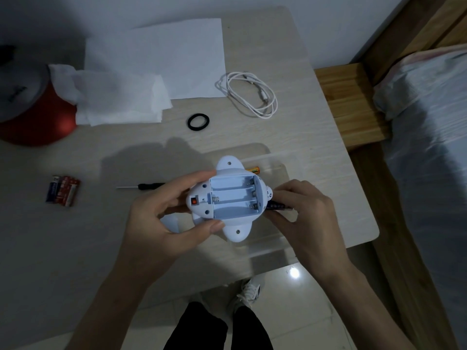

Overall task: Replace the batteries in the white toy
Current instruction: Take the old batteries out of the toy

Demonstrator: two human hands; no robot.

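White toy held belly-up above the table's near edge, left hand clamped around it. Battery bay empty, slots running left-right. Right hand pinches a dark battery just right of the bay, roughly parallel with the slots.

I count: white toy ×1, three empty battery slots; batteries ×5 – three at left, one orange, one in right hand; screwdriver ×1.

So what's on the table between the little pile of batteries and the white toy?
A small black-handled screwdriver lies between the batteries and the white toy, seen in the head view.
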